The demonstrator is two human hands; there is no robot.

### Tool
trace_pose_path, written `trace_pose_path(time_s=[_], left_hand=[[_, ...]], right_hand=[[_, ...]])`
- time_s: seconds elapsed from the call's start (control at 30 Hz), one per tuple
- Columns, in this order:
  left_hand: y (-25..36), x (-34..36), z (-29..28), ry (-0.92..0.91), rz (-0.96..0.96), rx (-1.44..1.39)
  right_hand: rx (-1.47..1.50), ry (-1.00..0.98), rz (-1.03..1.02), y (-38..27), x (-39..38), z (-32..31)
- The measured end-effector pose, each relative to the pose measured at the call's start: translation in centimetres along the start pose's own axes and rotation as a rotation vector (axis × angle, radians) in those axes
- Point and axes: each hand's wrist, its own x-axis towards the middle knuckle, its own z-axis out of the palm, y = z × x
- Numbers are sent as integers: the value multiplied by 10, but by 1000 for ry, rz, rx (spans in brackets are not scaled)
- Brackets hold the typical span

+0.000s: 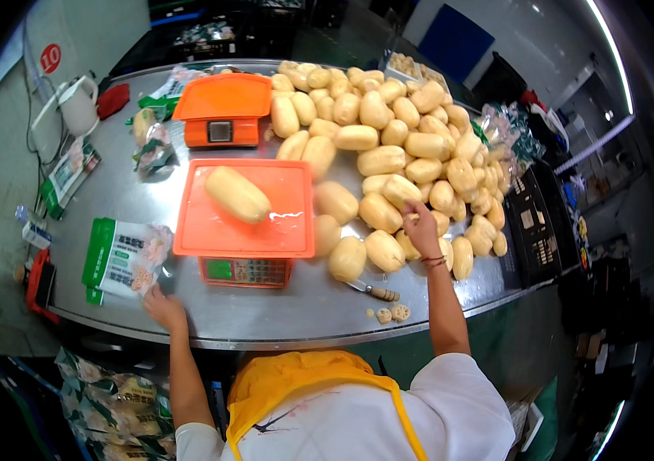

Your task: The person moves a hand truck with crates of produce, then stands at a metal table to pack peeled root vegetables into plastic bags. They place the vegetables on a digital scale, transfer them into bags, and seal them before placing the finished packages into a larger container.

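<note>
Root (401, 189) — long axis apparently toward right hand (423, 232)

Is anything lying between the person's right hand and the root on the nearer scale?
Yes: loose pale roots lie between the right hand and the nearer scale. Nothing visible covers the root resting on it.

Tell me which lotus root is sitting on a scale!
The long lotus root on the front orange scale; the piled roots rest on the metal table.
</note>
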Motion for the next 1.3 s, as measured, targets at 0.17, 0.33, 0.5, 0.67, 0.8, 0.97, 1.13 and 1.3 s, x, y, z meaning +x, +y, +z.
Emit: trace_pose_path(time_s=[0.17, 0.33, 0.5, 0.67, 0.8, 0.97, 1.13, 1.3], left_hand=[[12, 1, -6, -19, 15, 61], [3, -1, 1, 9, 142, 172], [-7, 9, 6, -117, 8, 274], [2, 20, 9, -203, -4, 284], [-14, 20, 16, -141, 104, 169], [-34, 38, 21, -450, 22, 146], [33, 28, 29, -391, 129, 183], [41, 31, 19, -369, 142, 228]], right_hand=[[-54, -115, 123, 34, -83, -1], [28, -26, 110, 83, -139, -3], [24, 42, 180, 97, -155, -29], [-14, 128, 203, 118, -148, -62], [-10, 243, 136, 125, -102, -84], [-198, 456, 193, 193, -21, -115], [-852, 146, 448, 301, 60, -104], [-798, 21, 554, 336, 91, -82]])
